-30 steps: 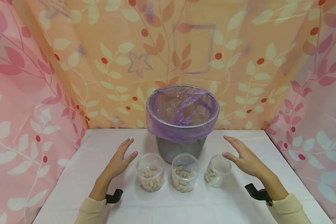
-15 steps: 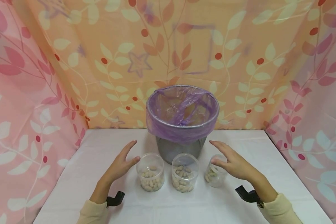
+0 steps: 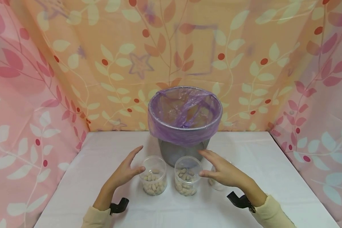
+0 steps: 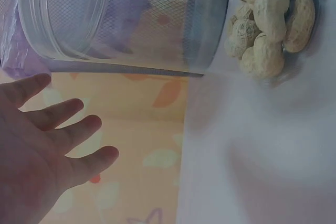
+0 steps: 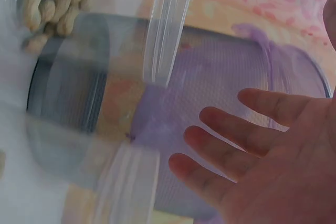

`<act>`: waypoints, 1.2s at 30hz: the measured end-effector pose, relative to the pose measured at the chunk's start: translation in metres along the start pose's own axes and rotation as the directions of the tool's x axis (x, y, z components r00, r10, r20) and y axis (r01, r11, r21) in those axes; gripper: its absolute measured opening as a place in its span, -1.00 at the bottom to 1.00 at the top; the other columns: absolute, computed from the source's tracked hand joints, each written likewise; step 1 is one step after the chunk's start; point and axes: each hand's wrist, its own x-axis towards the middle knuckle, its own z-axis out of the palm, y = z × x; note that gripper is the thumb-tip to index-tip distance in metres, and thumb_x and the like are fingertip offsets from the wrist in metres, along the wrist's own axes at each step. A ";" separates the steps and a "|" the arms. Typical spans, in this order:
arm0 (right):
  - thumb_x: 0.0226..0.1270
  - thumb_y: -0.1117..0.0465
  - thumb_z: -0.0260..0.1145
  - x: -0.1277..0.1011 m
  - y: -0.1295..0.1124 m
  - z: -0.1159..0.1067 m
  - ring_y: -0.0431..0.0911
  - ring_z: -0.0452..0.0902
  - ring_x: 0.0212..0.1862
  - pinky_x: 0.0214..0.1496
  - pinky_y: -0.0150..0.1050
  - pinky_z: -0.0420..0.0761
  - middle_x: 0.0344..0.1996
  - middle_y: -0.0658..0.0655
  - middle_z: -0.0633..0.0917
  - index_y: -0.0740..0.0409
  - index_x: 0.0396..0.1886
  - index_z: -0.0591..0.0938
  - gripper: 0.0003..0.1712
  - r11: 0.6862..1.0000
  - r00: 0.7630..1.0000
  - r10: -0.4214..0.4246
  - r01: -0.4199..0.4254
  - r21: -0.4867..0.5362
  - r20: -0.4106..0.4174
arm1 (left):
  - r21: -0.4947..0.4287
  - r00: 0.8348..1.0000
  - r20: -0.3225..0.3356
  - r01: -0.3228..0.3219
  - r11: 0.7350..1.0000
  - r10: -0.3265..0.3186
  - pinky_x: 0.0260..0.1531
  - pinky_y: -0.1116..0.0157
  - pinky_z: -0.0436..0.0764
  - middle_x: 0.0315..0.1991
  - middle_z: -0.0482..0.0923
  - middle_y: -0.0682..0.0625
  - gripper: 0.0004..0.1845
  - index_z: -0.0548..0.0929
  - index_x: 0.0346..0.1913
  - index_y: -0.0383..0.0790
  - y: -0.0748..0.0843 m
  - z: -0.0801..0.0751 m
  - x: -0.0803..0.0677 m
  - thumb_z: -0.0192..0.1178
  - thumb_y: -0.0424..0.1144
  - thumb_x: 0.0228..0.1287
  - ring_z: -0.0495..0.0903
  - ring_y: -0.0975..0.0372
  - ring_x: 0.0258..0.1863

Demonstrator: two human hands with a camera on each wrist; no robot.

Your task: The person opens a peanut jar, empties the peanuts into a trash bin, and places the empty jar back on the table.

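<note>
hovering low in the middle of the frame, the person's left hand [image 3: 122, 173] has its fingers spread and straight, holding nothing, its thumb tip just beside the left jar of peanuts [image 3: 153, 175]. the right hand [image 3: 223, 172] is likewise wide and flat, fingers extended toward the upper left, and holds nothing; its thumb is close to the rim of the middle jar of peanuts [image 3: 187, 175], though touch cannot be told. that hand covers most of the right jar [image 3: 215, 183], of which only a sliver of clear plastic and a few peanuts show below the palm.

the three clear jars stand in a row at centre bottom of the white table [image 3: 273, 164], all upright and lidless. just behind them stands a grey mesh wastebasket [image 3: 184, 115] lined with a purple plastic bag [image 3: 171, 131] folded over its rim.

in the left wrist view the fingers [image 4: 68, 129] are plainly splayed in the lower left of the frame, peanuts [image 4: 268, 19] at upper right. a leaf-patterned curtain [image 3: 74, 63] fills the upper frame.
</note>
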 end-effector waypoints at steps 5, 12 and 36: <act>0.28 -0.16 0.30 0.011 -0.008 0.009 0.21 0.23 0.44 0.36 0.24 0.35 0.43 0.22 0.32 0.17 0.48 0.24 -0.10 0.999 0.997 -0.048 0.047 0.009 0.052 | -0.031 1.000 0.025 -0.006 1.000 0.007 0.29 -0.41 0.10 0.52 0.05 -0.23 -0.06 0.10 0.52 -0.05 0.000 0.000 -0.003 0.36 0.01 0.15 0.04 -0.26 0.48; 0.24 -0.22 0.32 0.027 -0.022 0.021 0.19 0.18 0.47 0.40 0.23 0.31 0.45 0.22 0.30 0.10 0.49 0.23 -0.06 0.998 0.992 -0.067 0.065 0.021 0.103 | -0.063 0.996 0.059 -0.062 0.996 0.066 0.30 -0.36 0.14 0.51 0.06 -0.27 0.00 0.09 0.53 -0.14 -0.004 0.003 -0.003 0.40 0.03 0.10 0.08 -0.25 0.47; 0.11 -0.35 0.36 0.073 -0.059 0.056 0.08 0.33 0.41 0.37 0.02 0.43 0.40 0.16 0.38 0.14 0.48 0.24 0.08 0.985 0.984 -0.080 0.102 -0.137 0.157 | -0.091 0.985 0.133 -0.095 0.991 0.107 0.26 -0.32 0.26 0.52 0.08 -0.25 0.06 0.02 0.54 -0.10 -0.019 0.008 -0.008 0.45 -0.12 0.05 0.09 -0.24 0.47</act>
